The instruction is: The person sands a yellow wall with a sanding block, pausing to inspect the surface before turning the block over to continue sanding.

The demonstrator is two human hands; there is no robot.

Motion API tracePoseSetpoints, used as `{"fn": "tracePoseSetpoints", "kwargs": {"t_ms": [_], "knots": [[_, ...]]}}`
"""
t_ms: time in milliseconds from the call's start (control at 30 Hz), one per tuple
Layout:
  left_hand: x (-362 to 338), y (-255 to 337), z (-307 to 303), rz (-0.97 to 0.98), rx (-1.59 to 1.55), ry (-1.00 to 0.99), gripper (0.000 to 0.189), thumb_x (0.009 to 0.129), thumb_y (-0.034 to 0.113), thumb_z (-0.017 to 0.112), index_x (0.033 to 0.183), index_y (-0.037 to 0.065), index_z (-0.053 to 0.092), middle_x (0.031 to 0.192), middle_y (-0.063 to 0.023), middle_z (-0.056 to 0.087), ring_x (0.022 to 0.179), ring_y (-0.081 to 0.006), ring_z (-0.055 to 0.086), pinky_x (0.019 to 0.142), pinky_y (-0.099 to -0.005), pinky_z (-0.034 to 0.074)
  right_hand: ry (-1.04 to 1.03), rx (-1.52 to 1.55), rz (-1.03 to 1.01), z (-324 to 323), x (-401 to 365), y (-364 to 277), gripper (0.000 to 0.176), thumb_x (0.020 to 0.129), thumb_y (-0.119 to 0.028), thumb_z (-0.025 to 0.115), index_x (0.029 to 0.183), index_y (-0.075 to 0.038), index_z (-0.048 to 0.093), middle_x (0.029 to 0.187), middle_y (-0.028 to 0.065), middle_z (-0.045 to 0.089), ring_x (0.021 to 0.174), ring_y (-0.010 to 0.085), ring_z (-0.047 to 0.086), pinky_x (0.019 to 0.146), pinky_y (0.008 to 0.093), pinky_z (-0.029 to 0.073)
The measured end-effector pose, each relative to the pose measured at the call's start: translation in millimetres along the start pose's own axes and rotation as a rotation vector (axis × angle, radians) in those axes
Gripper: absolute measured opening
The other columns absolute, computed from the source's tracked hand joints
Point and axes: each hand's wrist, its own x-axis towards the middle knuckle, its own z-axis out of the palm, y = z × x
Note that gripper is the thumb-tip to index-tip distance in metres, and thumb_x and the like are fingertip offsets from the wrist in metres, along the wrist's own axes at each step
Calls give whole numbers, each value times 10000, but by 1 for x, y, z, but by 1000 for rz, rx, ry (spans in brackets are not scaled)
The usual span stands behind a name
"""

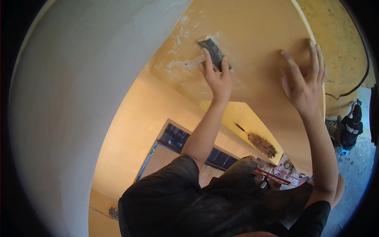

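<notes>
Here, surface-rubbing seems in hand: our left grip [219,82] clasps the dark block [214,51] against the painted panel [256,55], just beside the pale streak [189,63]; our right grip [306,90] spreads empty, well apart from that streak. Next, we judge, calls for even pressure.

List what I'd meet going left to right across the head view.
Small grey wall box → left hand gripping a dark block → brown feathery duster → right hand, fingers spread → another person in a dark shirt.
</notes>
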Motion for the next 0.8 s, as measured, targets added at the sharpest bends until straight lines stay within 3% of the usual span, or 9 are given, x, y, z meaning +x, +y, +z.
{"fn": "tracePoseSetpoints", "kwargs": {"t_ms": [133,200,233,400,467,533,600,633,800], "knots": [[32,12,-8,-38,-11,13,659,915,105,651,1473,-17,324,1056,-137,420,864,-187,470,757,-305,453,30,34,32,3,-4,-3,447,743,-210,723,1186,-250,675,1477,191,378,1346,375,376,1103,480,282],[25,21,-6,-75,-113,20,659,919,100,643,1476,-20,313,1072,-141,414,908,-210,495,786,-314,464,-11,16,27,-1,-4,-4,438,751,-213,725,1185,-248,676,1478,194,379,1345,378,378,1099,484,284],[7,16,-4,-55,37,-5,652,928,107,631,1481,-13,307,1067,-137,406,952,-223,515,814,-323,471,0,9,24,-1,-3,-4,438,751,-213,725,1185,-248,676,1478,194,379,1345,378,378,1099,484,284],[20,14,-2,-86,-16,-13,633,941,122,619,1478,-13,311,1140,-160,391,951,-221,522,818,-324,477,-1,52,26,-2,-3,-3,429,749,-206,721,1174,-232,675,1471,207,384,1342,385,381,1090,496,287],[32,29,0,-177,-199,41,644,927,118,635,1472,-21,321,1155,-168,395,925,-217,517,802,-318,479,-8,49,26,-2,-5,-4,420,755,-204,719,1171,-231,675,1472,210,381,1338,390,383,1089,495,290],[12,31,-2,-89,-159,65,645,925,110,636,1474,-16,321,1137,-163,409,895,-199,507,776,-302,474,-19,23,20,-2,-4,-2,419,753,-202,719,1169,-231,677,1474,208,378,1332,391,388,1088,493,295],[-10,17,-8,69,158,-114,628,939,102,614,1475,-24,311,1126,-159,413,870,-188,505,775,-300,472,0,27,6,-1,-1,-1,426,749,-200,719,1172,-234,677,1474,208,378,1332,389,388,1088,495,294],[0,15,-13,80,136,-124,641,944,115,612,1479,-33,291,1113,-162,418,877,-188,497,764,-296,469,0,44,6,-1,-3,-2,433,745,-199,719,1175,-236,677,1474,207,378,1332,387,389,1088,497,294],[46,29,-18,-151,-84,55,692,919,155,653,1477,-36,291,1085,-180,444,920,-214,493,783,-338,462,-9,21,18,-2,-4,-3,448,737,-203,727,1181,-247,677,1471,207,382,1338,384,384,1093,496,291]]}}
